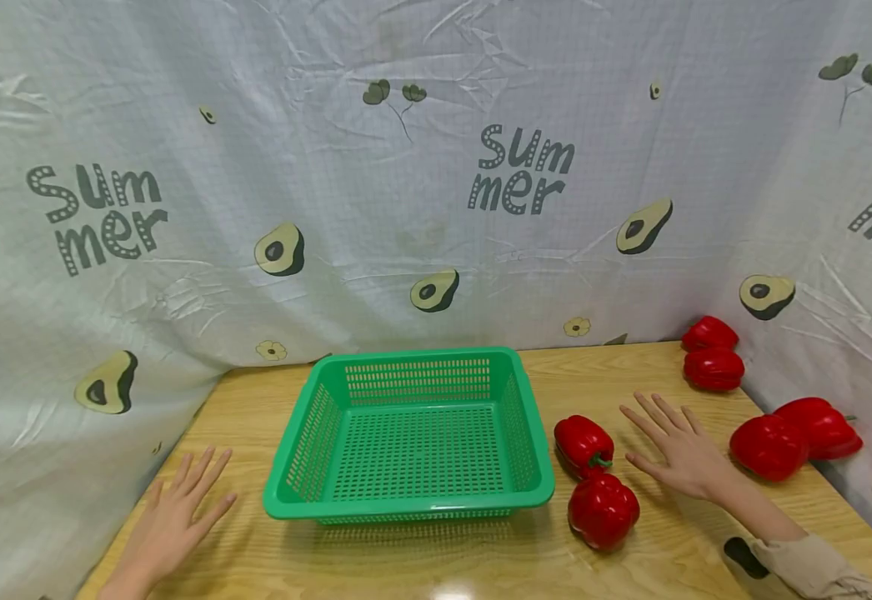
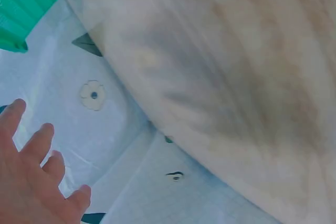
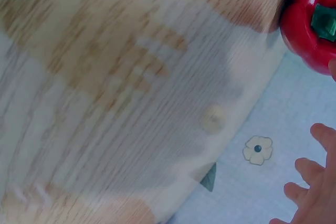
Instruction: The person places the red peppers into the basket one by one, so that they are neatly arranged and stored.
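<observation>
My left hand (image 1: 171, 521), fingers spread and nothing in it, is left of a green plastic basket (image 1: 409, 505). The same left hand (image 2: 37, 177) shows at the lower left of the left wrist view. On the basket's other side, my right hand (image 1: 679, 450) also has its fingers spread and holds nothing. Between that hand and the basket lie two red bell peppers, one with a green stem (image 1: 584, 444) and a nearer one (image 1: 604, 511). Inside the basket only its slotted green floor shows. In the right wrist view, a red bell pepper (image 3: 307, 30) appears beyond the fingertips.
Right of my right hand sit two more red bell peppers, a near one (image 1: 769, 447) and one behind it (image 1: 819, 427). Another pair (image 1: 714, 368) lies in the back right corner. Printed cloth (image 1: 376, 208) encloses the wooden table (image 1: 601, 367) at the back and sides.
</observation>
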Demonstrator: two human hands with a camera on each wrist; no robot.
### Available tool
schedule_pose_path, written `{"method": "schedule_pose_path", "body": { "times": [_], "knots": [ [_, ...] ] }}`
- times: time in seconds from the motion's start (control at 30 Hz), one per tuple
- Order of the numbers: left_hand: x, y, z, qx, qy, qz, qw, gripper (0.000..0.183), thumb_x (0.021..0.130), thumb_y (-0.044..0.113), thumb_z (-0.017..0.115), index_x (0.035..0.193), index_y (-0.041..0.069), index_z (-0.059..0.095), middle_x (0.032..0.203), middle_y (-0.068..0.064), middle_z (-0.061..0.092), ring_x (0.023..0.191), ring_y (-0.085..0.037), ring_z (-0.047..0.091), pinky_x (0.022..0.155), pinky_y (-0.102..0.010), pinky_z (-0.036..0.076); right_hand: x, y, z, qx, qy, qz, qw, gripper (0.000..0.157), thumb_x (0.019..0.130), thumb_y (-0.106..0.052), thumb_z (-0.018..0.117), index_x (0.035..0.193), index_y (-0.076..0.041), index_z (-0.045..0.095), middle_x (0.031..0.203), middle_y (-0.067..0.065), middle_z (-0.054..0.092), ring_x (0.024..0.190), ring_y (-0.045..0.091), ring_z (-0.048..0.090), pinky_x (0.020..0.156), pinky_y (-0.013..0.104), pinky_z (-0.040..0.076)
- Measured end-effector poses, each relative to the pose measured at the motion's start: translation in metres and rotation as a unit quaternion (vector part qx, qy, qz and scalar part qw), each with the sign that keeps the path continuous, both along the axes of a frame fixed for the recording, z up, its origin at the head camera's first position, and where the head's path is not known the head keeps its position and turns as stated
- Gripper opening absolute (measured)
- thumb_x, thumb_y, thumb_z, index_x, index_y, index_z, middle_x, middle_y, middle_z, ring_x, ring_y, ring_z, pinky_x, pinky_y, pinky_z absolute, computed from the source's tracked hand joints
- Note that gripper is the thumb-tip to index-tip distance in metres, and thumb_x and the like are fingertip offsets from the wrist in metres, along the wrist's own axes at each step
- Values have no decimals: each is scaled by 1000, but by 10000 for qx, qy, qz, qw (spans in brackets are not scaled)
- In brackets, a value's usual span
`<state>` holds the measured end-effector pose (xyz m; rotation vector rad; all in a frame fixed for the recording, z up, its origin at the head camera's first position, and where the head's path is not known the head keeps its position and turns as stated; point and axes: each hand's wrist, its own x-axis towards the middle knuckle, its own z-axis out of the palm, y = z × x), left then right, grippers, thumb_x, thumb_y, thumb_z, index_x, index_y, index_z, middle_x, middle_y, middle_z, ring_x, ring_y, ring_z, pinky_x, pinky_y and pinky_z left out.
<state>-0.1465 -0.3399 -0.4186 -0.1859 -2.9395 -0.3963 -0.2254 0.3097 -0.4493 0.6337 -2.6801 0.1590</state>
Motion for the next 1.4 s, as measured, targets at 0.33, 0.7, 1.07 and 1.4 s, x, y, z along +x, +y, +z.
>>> {"method": "schedule_pose_path", "body": {
  "times": [0.33, 0.7, 1.07, 1.4],
  "knots": [
    [2, 27, 20, 425, 181, -293, 9985, 59, 92, 38, 45, 143, 24, 21, 143, -23, 28, 135, -40, 13, 99, -67, 9, -2, 4, 1, -51, 207, 301, 9993, 63, 81, -36, 60, 138, -21, 36, 150, 1, 18, 138, 5, -8, 108, 29, -18],
    [0, 67, 25, 517, 951, -1015, 9889, 54, 89, 28, 54, 139, 22, 34, 141, -14, 36, 134, -30, 25, 115, -30, 4, -1, 7, 3, 23, 321, 659, 9973, 63, 79, -29, 64, 135, -19, 40, 143, 10, 32, 135, 25, 22, 110, 26, -15],
    [-8, 90, 10, -72, 1358, -1461, 9799, 59, 86, 26, 57, 139, 29, 31, 145, -6, 30, 140, -17, 9, 110, -13, -7, -1, 1, 9, 164, 305, 1050, 9939, 74, 69, -26, 72, 135, -16, 40, 140, 12, 36, 133, 24, 24, 106, 15, -16],
    [-8, 95, 5, -204, 1499, -1553, 9762, 61, 83, 28, 59, 138, 28, 33, 148, -3, 25, 138, -31, 14, 106, -12, -15, -4, -6, 17, 351, 512, 1514, 9865, 80, 63, -28, 76, 135, -15, 41, 138, 9, 40, 133, 19, 26, 112, 23, -3]
  ]
}}
